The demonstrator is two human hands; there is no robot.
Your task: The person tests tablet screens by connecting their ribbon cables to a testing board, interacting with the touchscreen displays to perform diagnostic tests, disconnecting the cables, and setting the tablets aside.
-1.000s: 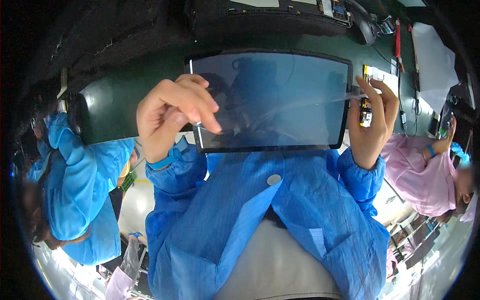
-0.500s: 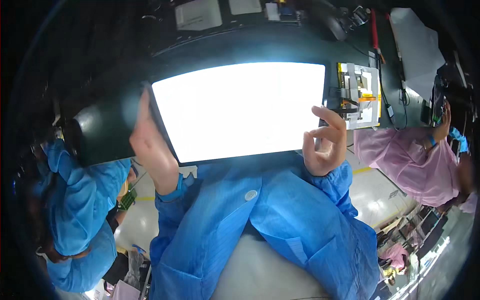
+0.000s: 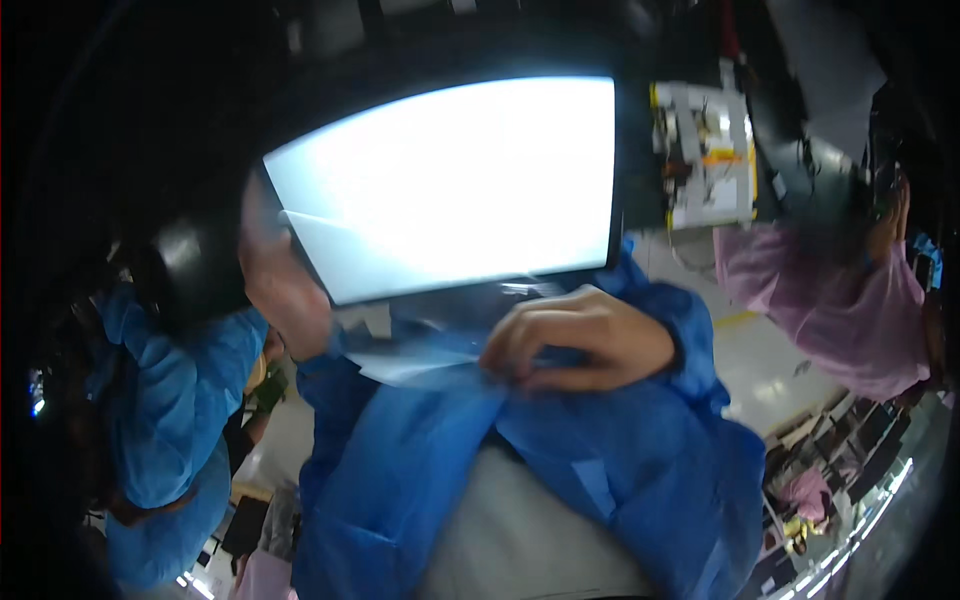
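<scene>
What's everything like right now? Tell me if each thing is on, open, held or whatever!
Screen: on, glowing white.
Film: see-through, blurred, held at one end.
Left hand: against the screen's left edge, grip unclear.
Right hand: curled, seems to pinch the film.
Coat: open at the lower front.
Panel: taped, lying flat.

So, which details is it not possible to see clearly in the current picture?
All in the head view:
- Left hand: finger positions, lost in blur and shadow beside the lit screen.
- Clear film: exact outline, motion blur.
- Right hand: fingertips, blurred.
- Red object: upper end, cut off by the top edge.
</scene>
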